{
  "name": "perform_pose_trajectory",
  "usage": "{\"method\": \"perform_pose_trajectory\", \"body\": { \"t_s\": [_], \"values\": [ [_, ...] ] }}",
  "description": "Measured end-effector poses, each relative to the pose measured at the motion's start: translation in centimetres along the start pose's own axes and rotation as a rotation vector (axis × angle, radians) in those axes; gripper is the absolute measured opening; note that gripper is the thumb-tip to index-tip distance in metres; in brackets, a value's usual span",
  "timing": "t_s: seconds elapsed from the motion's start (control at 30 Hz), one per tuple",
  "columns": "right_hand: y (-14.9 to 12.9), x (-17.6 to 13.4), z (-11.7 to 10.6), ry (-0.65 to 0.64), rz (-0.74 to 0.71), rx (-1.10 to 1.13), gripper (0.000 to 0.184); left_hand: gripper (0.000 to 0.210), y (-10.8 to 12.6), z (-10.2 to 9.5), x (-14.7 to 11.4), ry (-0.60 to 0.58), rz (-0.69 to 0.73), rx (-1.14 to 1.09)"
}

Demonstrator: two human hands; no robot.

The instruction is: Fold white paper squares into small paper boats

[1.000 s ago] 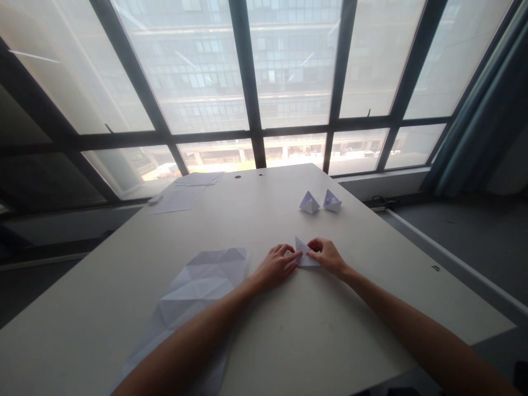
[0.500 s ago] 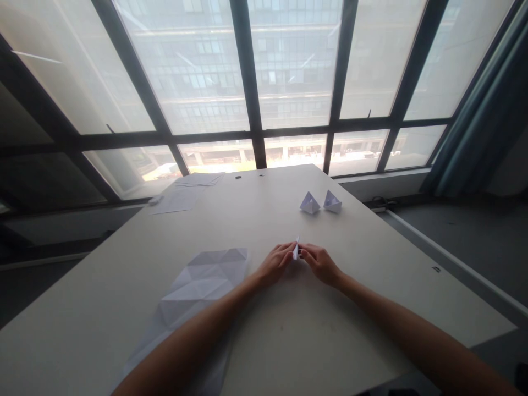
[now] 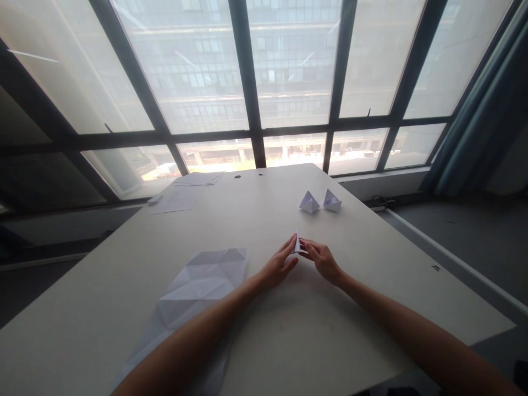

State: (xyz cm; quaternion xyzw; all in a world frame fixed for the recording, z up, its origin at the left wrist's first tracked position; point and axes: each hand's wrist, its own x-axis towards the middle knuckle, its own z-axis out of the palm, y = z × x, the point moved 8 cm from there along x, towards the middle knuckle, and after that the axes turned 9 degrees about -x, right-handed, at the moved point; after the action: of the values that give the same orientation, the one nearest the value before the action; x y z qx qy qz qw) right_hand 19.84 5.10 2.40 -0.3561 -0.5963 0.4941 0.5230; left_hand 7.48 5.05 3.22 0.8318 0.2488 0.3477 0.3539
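Observation:
A small piece of folded white paper [image 3: 297,244] stands on edge between my two hands, its narrow tip pointing away from me. My left hand [image 3: 277,268] presses its fingers along the left side, with the thumb held apart below. From the right, the fingers of my right hand [image 3: 324,260] hold against the other side. Beyond them sit two white folded paper shapes [image 3: 309,202] with pointed tops, side by side. A large creased paper sheet [image 3: 202,283] lies left of my hands, partly hidden under my left forearm.
Several flat white sheets [image 3: 177,198] lie at the far left of the white table [image 3: 256,220], beside a small pale object [image 3: 153,199] too blurred to name. Large windows rise behind the table, and a blue curtain [image 3: 474,104] hangs at the right.
Both hands and the folded paper have moved slightly away from me and up. My left thumb has come off the paper, and more of the paper shows.

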Motion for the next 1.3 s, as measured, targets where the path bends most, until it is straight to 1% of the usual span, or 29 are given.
{"method": "perform_pose_trajectory", "body": {
  "t_s": [0.13,0.23,0.33,0.43,0.57,0.67,0.77,0.83,0.9,1.03,1.13,1.3],
  "values": [
    [-0.1,0.0,-0.8,0.062,0.063,0.076,0.046,0.054,2.1,-0.2,0.0,-0.004,0.082,-0.027],
    [0.0,0.0,-1.1,0.061,0.098,0.059,0.042,0.053,3.4,0.0,-0.2,-0.057,0.139,-0.028],
    [0.4,-0.1,-1.2,0.045,0.132,0.057,0.04,0.053,4.0,0.2,-0.3,-0.084,0.161,-0.023],
    [0.7,-0.2,-1.0,0.008,0.166,0.088,0.039,0.052,3.8,0.3,-0.3,-0.09,0.158,-0.012],
    [0.5,-0.3,-0.6,-0.023,0.156,0.104,0.035,0.049,2.8,0.1,-0.2,-0.049,0.153,0.059],
    [0.1,-0.1,-0.7,-0.026,0.121,0.049,0.036,0.048,1.9,0.2,-0.1,-0.026,0.121,0.131],
    [-0.3,0.2,-1.1,-0.012,0.077,-0.038,0.037,0.051,1.1,0.2,-0.1,-0.013,0.049,0.159],
    [-0.6,0.4,-1.4,0.006,0.044,-0.129,0.037,0.052,0.9,0.2,0.0,-0.014,0.022,0.12],
    [-0.9,0.5,-1.6,0.02,0.001,-0.234,0.036,0.052,1.0,0.2,0.0,-0.027,0.024,0.054],
    [-1.5,0.3,-1.4,0.027,-0.066,-0.393,0.033,0.051,1.0,0.3,0.2,-0.045,-0.003,-0.042],
    [-1.7,0.1,-0.9,0.027,-0.097,-0.441,0.032,0.051,0.8,0.5,0.3,-0.038,-0.043,-0.101],
    [-2.0,-0.1,-0.5,0.008,-0.136,-0.465,0.028,0.046,0.8,0.4,0.4,-0.005,-0.053,-0.172]
  ]
}}
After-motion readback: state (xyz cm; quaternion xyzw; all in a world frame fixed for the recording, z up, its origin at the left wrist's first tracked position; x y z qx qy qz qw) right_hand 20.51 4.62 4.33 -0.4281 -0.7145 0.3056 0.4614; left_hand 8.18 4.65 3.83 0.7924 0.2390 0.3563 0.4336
